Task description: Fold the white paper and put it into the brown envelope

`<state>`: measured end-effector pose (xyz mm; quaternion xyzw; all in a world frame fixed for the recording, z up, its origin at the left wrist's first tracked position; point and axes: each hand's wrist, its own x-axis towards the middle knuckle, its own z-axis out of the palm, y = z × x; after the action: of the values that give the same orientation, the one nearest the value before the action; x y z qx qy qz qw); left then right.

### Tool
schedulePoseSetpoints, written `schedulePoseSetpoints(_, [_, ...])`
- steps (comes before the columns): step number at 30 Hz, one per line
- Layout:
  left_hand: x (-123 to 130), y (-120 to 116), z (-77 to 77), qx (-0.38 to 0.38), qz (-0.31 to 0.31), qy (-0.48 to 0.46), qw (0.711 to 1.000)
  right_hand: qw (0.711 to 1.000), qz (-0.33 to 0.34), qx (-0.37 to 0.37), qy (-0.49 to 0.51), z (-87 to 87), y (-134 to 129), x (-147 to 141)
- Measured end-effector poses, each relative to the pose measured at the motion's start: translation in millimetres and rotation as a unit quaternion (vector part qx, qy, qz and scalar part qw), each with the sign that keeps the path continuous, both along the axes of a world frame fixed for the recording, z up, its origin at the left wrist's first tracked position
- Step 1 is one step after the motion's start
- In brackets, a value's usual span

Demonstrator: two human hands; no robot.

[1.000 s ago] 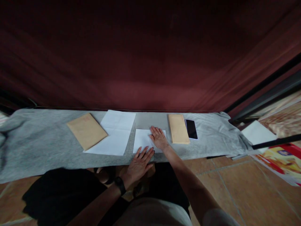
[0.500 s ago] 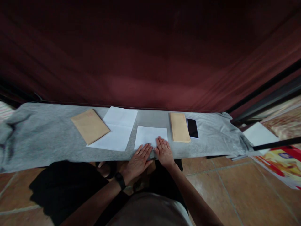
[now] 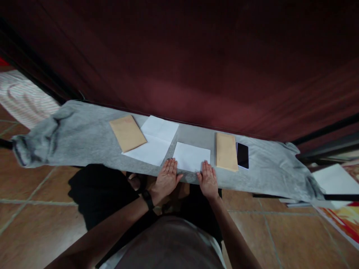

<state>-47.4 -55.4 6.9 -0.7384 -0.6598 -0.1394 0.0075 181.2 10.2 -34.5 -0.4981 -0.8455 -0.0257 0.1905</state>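
Observation:
In front of me a folded sheet of white paper [image 3: 192, 156] lies flat on the grey cloth. At its near left corner my left hand [image 3: 167, 177] rests with the fingers stretched out and the thumb apart. My right hand [image 3: 208, 181] lies flat at the near right corner, fingers extended, also holding nothing. To the left, a larger white sheet [image 3: 157, 144] with a crease across it sits partly under a brown envelope [image 3: 128, 133]. On the right a stack of brown envelopes [image 3: 226, 151] lies beside a dark-screened phone [image 3: 242, 155].
The grey cloth [image 3: 84, 138] covers a long, narrow surface with a dark red curtain [image 3: 179, 74] behind it. Striped fabric [image 3: 26, 95] is at the far left. A white panel [image 3: 338, 181] and a colourful printed box [image 3: 342, 220] are at the lower right, above the tiled floor [image 3: 246, 220].
My hands have moved apart across the folded paper, the right one toward its right corner. The camera view has turned, so the whole surface appears shifted right and tilted.

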Motion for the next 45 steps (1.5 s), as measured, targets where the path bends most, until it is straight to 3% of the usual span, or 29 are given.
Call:
schedulePoseSetpoints(5, [30.9, 34.0, -1.7, 0.003, -0.036, -0.032, 0.999, 1.0, 0.001, -0.008, -0.004, -0.1, -0.5, 0.9])
schedulePoseSetpoints(9, [35.9, 50.8, -8.0, -0.021, -0.046, -0.034, 0.998, 1.0, 0.003, -0.011, -0.005, 0.8, -0.8, 1.7])
schedulePoseSetpoints(18, [16.8, 42.7, -13.5, -0.027, 0.004, -0.011, 1.0, 1.0, -0.003, 0.012, -0.002, 1.6, -3.8, -0.2])
schedulePoseSetpoints(25, [14.6, 37.3, -7.8, -0.052, 0.046, 0.007, 0.998, 0.999, -0.036, 0.003, -0.008, 7.9, -4.6, -3.1])
schedulePoseSetpoints(29, [18.8, 46.6, 0.3, -0.05, 0.045, 0.004, 0.998, 0.997, -0.078, -0.021, 0.015, 18.2, 7.9, -16.2])
schedulePoseSetpoints(34, [27.0, 76.9, 1.8, -0.019, 0.001, -0.028, 0.999, 0.997, -0.011, -0.049, 0.051, 27.3, 34.3, -48.0])
schedulePoseSetpoints(39, [24.1, 105.3, -9.8, -0.025, -0.027, -0.047, 0.998, 0.995, 0.004, -0.074, 0.062, 20.6, 56.1, -63.4])
schedulePoseSetpoints(45, [8.4, 112.6, -18.0, -0.022, 0.027, -0.049, 0.998, 0.997, -0.032, -0.044, 0.056, 7.3, 64.5, -56.1])
